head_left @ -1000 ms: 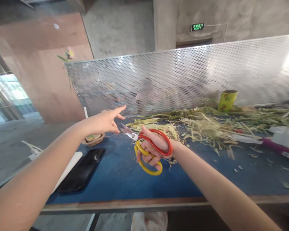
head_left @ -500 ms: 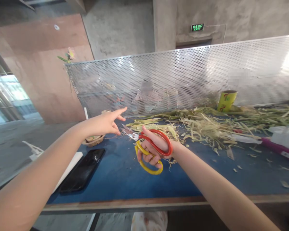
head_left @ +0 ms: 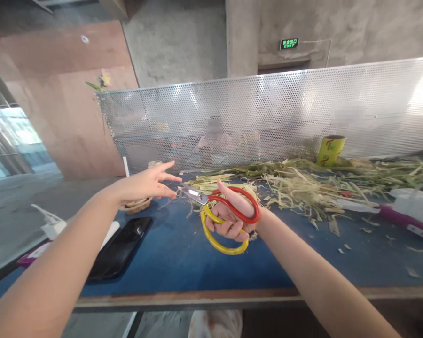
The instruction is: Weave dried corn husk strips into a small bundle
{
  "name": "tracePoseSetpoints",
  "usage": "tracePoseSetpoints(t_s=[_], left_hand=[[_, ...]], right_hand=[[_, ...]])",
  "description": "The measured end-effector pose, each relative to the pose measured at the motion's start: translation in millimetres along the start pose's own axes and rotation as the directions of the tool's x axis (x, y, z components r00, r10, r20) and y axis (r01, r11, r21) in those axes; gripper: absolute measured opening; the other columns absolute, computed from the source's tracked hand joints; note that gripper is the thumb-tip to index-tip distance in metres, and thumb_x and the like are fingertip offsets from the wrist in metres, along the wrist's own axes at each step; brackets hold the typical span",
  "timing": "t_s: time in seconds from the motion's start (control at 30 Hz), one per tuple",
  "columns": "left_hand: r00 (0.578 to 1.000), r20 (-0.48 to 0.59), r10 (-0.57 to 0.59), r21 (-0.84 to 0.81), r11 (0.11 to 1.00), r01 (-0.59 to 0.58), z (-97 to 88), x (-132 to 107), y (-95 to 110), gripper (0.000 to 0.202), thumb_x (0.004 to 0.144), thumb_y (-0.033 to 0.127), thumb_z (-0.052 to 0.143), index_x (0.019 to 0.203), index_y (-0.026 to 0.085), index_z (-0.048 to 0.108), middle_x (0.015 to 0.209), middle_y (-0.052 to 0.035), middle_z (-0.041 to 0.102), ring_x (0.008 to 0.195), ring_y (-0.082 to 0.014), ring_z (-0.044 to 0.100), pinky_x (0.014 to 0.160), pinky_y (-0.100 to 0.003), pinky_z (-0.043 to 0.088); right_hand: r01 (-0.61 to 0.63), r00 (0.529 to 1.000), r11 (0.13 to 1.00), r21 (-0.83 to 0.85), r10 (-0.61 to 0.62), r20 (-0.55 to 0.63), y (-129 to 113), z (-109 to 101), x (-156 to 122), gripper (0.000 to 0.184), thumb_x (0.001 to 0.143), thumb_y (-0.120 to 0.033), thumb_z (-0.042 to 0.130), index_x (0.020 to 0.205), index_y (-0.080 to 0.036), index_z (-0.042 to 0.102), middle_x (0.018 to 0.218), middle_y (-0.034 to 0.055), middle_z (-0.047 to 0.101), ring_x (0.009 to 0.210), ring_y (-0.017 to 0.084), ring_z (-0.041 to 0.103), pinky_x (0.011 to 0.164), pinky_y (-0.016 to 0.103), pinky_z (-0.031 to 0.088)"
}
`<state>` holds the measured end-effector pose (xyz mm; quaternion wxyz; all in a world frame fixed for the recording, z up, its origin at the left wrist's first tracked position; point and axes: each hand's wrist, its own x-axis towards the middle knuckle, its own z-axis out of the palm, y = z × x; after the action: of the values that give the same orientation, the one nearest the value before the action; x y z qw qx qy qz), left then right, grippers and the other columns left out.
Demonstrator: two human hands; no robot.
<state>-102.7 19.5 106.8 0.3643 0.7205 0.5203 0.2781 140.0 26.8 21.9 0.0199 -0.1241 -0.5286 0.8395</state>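
Observation:
My right hand grips a pair of scissors with one red handle loop and one yellow. Its blades point left and lie close together. Just beyond their tips is my left hand, its fingers stretched out and spread, with nothing plainly held. Thin fibre strands lie below its fingertips on the blue tabletop. Behind the scissors, dry husk strips are heaped along the table. A small woven basket is partly hidden by my left hand and wrist.
A black phone lies at the left, beside a white charger. A yellow roll stands at the back right, with a purple-handled tool nearer. Behind the table runs a perforated metal screen, with a person visible through it.
My right hand and the scissors have moved slightly right, and the blades have drawn closer together. My left hand has shifted a little left, its fingers still spread.

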Motion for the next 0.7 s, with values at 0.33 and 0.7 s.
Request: tracePoseSetpoints(t_s=[0.33, 0.7], left_hand=[[0.994, -0.07, 0.086, -0.534, 0.838, -0.11, 47.5, 17.0, -50.3, 0.096, 0.066, 0.008, 0.071, 0.143, 0.016, 0.015, 0.125, -0.0187, 0.054, 0.091, -0.0193, 0.063, 0.073, -0.028, 0.05], [0.967, -0.21, 0.142, -0.685, 0.685, -0.249, 69.9, 25.2, -51.9, 0.099, 0.06, -0.001, 0.072, 0.142, 0.015, 0.019, 0.092, -0.009, 0.07, 0.066, -0.0125, 0.064, 0.063, -0.024, 0.05]], right_hand=[[0.027, 0.987, 0.989, 0.142, -0.05, 0.156, 3.4, -11.2, -6.9, 0.095, 0.063, -0.085, -0.004, 0.082, -0.008, 0.05, 0.049, -0.0052, 0.038, 0.03, 0.001, 0.023, 0.022, 0.014, 0.029], [0.023, 0.99, 0.987, 0.157, -0.045, 0.135, 9.4, -9.3, -3.4, 0.096, 0.063, -0.085, -0.004, 0.082, -0.009, 0.05, 0.049, -0.0054, 0.038, 0.028, 0.002, 0.024, 0.02, 0.015, 0.027]])
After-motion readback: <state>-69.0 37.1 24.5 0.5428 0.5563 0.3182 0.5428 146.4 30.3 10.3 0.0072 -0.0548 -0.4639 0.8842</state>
